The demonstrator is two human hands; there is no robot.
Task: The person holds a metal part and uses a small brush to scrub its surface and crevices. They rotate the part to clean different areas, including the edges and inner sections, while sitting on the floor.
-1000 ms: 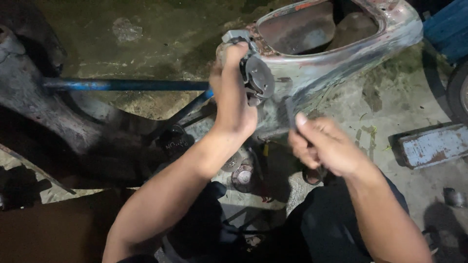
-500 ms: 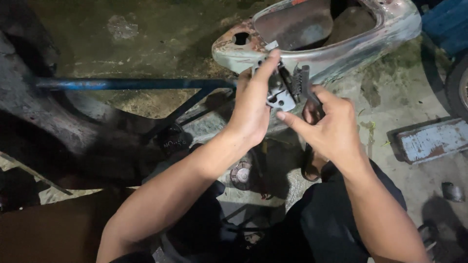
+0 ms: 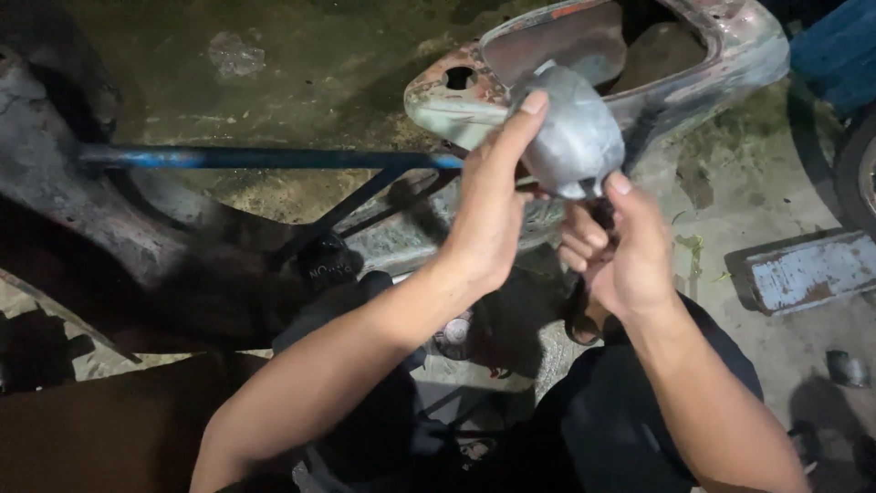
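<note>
Up at one o'clock, both hands grip a rounded grey metal part (image 3: 573,137): the left hand (image 3: 488,215) closes on its left side, the right hand (image 3: 620,251) pinches it from below. Just behind lies a rusty hollow shell (image 3: 744,50), its cavity dark, contents unclear. A blue bar (image 3: 246,159) runs off toward nine o'clock.

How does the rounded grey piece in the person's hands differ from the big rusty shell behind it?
The grey part is small, domed and closed on the side shown, held between the left hand and right hand. The rusty shell is far larger, has a wide opening, and is held by neither hand. The grey part looks evenly dull; the shell shows rust patches and peeling paint. Both look like worn metal.
</note>
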